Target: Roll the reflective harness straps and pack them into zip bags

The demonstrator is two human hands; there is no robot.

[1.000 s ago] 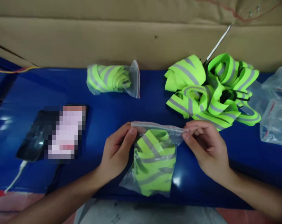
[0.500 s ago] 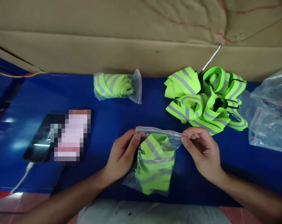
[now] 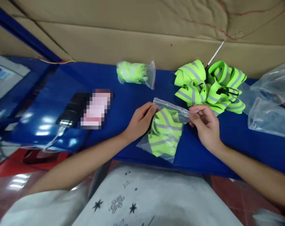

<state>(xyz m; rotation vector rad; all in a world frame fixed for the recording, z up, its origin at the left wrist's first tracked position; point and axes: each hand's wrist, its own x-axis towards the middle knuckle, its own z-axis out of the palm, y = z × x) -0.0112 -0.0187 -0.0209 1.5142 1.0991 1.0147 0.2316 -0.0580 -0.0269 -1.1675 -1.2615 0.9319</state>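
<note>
A clear zip bag (image 3: 144, 142) hangs between my two hands, with neon-green reflective straps (image 3: 167, 133) with grey stripes folded inside. At the left end of the bag's top strip, my left hand (image 3: 142, 121) pinches between thumb and fingers. My right hand (image 3: 205, 125) grips the other end the same way. Whether the seal is closed along its length I cannot make out. Just beyond my right hand lies a pile of loose green reflective straps (image 3: 193, 91) with black buckles or loops.
A filled zip bag (image 3: 133, 72) lies at the table's back. Empty clear bags (image 3: 271, 117) are on the right. On the left are a blurred-out phone (image 3: 95, 110) and a dark device (image 3: 73, 110) with a white cable (image 3: 54, 138). A cardboard wall (image 3: 133, 40) backs the blue table (image 3: 48, 100).
The camera view has shifted, so the table appears higher and more of the shirt and the left side shows. Both hands still hold the bag's top edge, which now tilts down rightward.
</note>
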